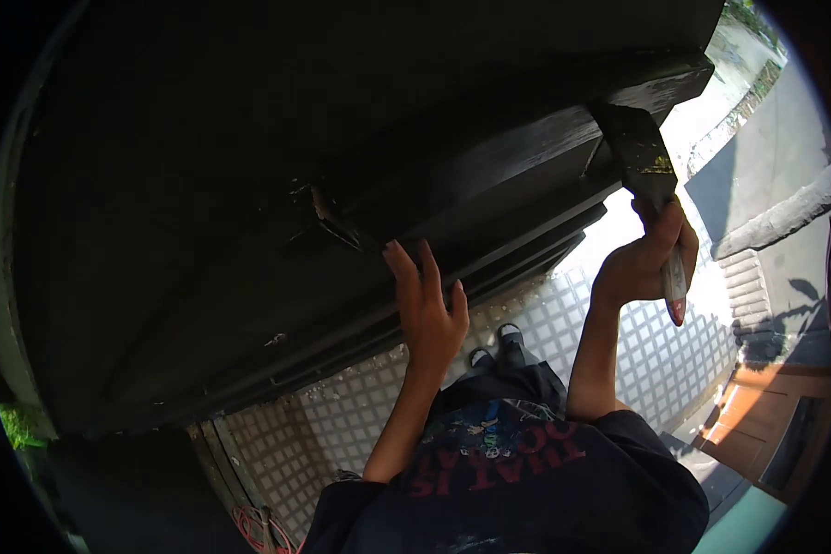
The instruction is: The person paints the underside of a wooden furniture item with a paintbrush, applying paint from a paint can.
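Note:
My right hand (651, 254) is closed round the handle of a wide, dark-coated paintbrush (642, 152), whose pale handle ends in a reddish tip. The brush's bristle end meets the end of a dark ledge (526, 148) on a large black structure (203, 185). Wet-looking streaks shine along this ledge. Lower and to the left, my left hand (431, 314) has its fingers spread, holding nothing, with the fingertips right at the structure's dark surface. A torn or chipped spot (321, 205) shows pale on the black face just beyond those fingertips.
More dark ledges (517, 258) run in parallel below the first. Under them lies a checked tile floor (342, 415), with my sandalled feet (499, 346) on it. Red cord (254, 528) is coiled at the lower left. A brown wooden panel (757, 415) stands at the right.

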`<action>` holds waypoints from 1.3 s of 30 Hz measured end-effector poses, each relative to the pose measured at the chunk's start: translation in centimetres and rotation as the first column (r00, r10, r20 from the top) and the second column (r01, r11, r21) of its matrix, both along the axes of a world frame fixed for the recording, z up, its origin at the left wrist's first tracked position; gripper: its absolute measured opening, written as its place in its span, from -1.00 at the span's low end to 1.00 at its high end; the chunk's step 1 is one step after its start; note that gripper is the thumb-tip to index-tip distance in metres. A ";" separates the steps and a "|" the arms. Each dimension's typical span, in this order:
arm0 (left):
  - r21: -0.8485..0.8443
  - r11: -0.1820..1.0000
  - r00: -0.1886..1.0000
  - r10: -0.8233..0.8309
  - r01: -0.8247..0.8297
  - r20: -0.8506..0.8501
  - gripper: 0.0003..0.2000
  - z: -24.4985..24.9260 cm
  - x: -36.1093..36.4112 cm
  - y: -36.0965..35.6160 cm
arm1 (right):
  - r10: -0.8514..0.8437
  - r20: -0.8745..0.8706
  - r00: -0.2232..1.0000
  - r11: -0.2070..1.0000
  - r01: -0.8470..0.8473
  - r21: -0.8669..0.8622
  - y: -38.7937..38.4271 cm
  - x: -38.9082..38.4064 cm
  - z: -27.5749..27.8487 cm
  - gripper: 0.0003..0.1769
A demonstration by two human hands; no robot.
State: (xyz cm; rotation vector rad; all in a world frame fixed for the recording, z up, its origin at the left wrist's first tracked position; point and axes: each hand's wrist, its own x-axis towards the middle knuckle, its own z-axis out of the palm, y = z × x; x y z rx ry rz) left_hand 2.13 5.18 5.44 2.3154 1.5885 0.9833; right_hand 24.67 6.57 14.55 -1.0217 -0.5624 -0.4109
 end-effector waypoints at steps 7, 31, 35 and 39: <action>-0.131 0.990 0.951 -0.014 0.058 0.310 -0.27 0.6 0.0 -0.5 | 0.601 0.437 0.669 0.792 -0.573 -0.210 -4.1 -9.0 -0.3 -0.67; -0.092 0.996 0.992 -0.004 0.015 0.124 -0.29 0.4 -0.2 -0.4 | 0.636 0.434 0.638 0.771 -0.546 -0.327 -4.2 -7.5 -0.2 -0.74; 0.017 1.000 1.000 0.016 -0.015 -0.020 -0.25 -0.2 -0.2 -0.2 | 0.373 0.077 0.924 0.915 -0.353 -0.197 -1.1 1.0 -2.4 -0.68; 0.028 1.000 1.000 -0.006 0.006 -0.009 -0.24 -0.2 0.0 0.0 | 0.067 0.014 0.998 0.984 -0.064 -0.168 -1.4 4.8 0.3 -0.60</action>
